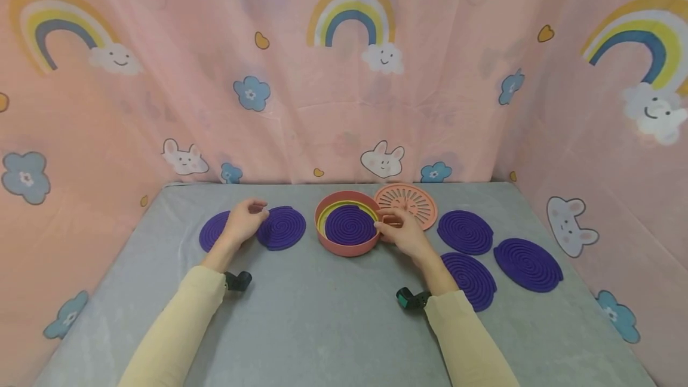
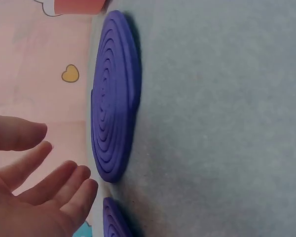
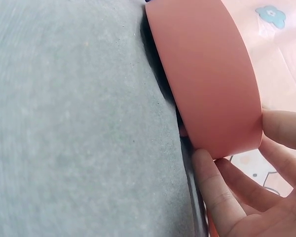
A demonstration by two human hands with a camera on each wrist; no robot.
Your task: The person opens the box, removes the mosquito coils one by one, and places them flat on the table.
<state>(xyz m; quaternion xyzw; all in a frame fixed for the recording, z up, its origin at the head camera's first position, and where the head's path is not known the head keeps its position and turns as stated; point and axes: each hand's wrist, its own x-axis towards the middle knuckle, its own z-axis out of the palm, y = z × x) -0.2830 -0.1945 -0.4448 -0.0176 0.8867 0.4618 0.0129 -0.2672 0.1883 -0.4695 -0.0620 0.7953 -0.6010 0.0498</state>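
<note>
A round salmon-pink mosquito coil box (image 1: 349,249) with a yellow ring inside sits at the far middle of the table. One purple mosquito coil (image 1: 350,226) lies in it. My right hand (image 1: 405,233) grips the box at its right side; in the right wrist view the thumb is at the rim of the box wall (image 3: 207,74) and fingertips touch low down. My left hand (image 1: 246,220), its fingers loosely bent and holding nothing, hovers between two other purple coils: one (image 1: 282,229) to its right, another (image 1: 212,230) partly hidden behind it. The nearer coil (image 2: 113,98) shows beside the left fingers.
Behind my right hand lies a slotted salmon-pink lid (image 1: 426,203). Three purple coils rest at the right: one at the back (image 1: 464,232), one partly covered by my right forearm (image 1: 470,282), one farther right (image 1: 528,264). A patterned pink curtain (image 1: 301,136) borders the grey table (image 1: 333,327).
</note>
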